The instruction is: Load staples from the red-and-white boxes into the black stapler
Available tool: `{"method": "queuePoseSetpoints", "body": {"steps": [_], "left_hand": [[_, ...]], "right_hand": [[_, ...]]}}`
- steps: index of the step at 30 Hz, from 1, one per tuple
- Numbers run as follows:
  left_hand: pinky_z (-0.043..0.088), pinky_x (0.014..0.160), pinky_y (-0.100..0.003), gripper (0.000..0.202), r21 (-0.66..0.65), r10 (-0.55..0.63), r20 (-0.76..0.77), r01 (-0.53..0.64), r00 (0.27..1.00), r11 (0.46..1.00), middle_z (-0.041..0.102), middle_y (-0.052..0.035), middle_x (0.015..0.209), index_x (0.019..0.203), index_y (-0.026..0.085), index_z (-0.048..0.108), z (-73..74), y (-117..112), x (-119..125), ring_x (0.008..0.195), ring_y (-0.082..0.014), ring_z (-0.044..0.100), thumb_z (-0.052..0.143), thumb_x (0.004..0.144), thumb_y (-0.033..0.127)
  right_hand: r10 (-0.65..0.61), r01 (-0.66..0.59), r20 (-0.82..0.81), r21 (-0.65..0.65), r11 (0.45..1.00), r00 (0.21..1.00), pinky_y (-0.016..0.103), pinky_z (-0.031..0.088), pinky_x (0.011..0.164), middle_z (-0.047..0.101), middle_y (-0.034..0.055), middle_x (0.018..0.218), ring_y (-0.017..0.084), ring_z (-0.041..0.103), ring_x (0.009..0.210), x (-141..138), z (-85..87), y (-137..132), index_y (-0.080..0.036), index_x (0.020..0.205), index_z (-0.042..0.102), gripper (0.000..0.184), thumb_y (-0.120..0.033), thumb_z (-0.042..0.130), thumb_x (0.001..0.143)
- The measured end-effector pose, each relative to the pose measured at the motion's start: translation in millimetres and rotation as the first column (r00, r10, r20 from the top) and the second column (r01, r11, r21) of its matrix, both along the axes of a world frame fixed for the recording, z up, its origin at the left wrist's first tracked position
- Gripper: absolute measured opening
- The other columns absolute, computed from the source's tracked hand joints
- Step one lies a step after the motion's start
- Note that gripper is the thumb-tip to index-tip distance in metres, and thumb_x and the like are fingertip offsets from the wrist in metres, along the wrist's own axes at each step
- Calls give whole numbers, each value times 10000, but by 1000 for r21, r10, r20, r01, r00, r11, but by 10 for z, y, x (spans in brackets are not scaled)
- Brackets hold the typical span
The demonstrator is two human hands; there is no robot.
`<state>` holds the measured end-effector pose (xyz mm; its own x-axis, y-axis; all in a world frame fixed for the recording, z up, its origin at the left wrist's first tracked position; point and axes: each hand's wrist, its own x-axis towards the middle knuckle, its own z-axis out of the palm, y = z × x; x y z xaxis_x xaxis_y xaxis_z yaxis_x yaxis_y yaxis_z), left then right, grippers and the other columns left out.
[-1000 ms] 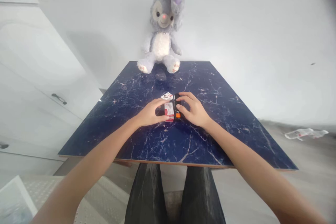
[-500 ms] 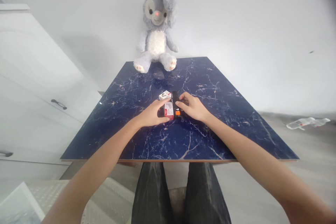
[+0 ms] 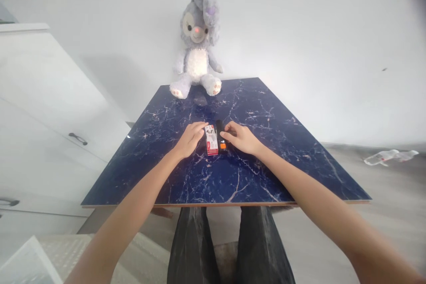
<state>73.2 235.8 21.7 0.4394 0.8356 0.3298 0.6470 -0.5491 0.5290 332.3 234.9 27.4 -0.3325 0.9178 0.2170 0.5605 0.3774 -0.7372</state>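
Left hand and right hand flank red-and-white packaging

Dark-trousered legs show below the blue marbled table. On it, the hands stand apart: the left, loosely open, beside the packaging; the right, fingers bent, at a black object with an orange part, just right of the packaging. Its grip cannot be told. Beyond sits a grey plush toy.

Marbled blue table, plush toy, boxes, black item
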Motion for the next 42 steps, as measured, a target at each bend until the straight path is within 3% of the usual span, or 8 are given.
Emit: {"method": "queuePoseSetpoints", "body": {"steps": [6,11,22,27,30,32,36,42], "left_hand": [[276,1197,-552,962,-267,-122,-96,92,988,959,255,-111,1663,1628,311,130,27,-48,-85,1518,-360,233,576,869,698],[274,1190,-581,1312,-304,-83,-170,28,982,952,107,-151,1693,1628,309,-33,28,-116,-63,1523,-415,199,779,673,696],[442,1041,-546,1042,-166,82,-130,-104,988,981,612,-162,1372,1573,303,315,55,-292,6,1319,-404,515,815,696,562],[537,931,-471,929,-257,49,-35,-56,998,965,703,-83,1278,1597,388,217,116,-431,76,1115,-324,680,734,825,355],[562,900,-456,996,-269,50,-37,-58,998,961,609,-107,1421,1606,388,193,156,-445,66,1149,-328,668,770,794,389],[575,879,-450,1081,-291,67,-56,-81,996,953,545,-144,1482,1616,358,176,183,-420,55,1157,-337,662,809,743,436],[601,850,-417,1180,-449,42,54,-13,998,894,685,-124,1307,1629,316,-14,207,-346,110,1007,-271,730,789,767,376],[600,905,-454,1260,-452,66,133,1,989,892,680,-102,1336,1620,315,-76,121,-123,339,1015,-274,744,825,739,338]], "right_hand": [[21,-21,-1,-20,1000,1000,302,453,682,701,-14,764,172,632,671,5,31,-9,-237,920,560,298,-534,545,933],[24,-24,-8,-29,999,1000,294,446,667,697,-20,767,165,626,662,-4,45,-9,-237,911,558,294,-530,543,939],[-6,7,15,-52,999,1000,284,446,658,689,-18,783,166,637,677,-27,116,-64,-241,914,543,270,-509,532,949],[-1,1,7,-43,999,1000,290,457,675,693,-10,811,176,655,706,-23,109,-55,-240,921,558,264,-502,539,949],[9,-9,-2,-59,998,1000,294,459,670,692,-14,798,175,654,691,-19,98,-46,-242,931,556,267,-506,527,957],[0,0,0,-61,998,1000,300,461,676,696,-10,808,176,653,696,-16,94,-46,-241,926,552,268,-505,524,959],[-1,0,-20,-54,999,1000,307,480,719,720,14,895,191,677,768,-8,93,-64,-239,964,550,264,-487,619,904],[-35,35,3,-33,999,999,319,498,752,736,37,932,228,700,830,75,92,25,-241,993,538,280,-443,674,855]]}}
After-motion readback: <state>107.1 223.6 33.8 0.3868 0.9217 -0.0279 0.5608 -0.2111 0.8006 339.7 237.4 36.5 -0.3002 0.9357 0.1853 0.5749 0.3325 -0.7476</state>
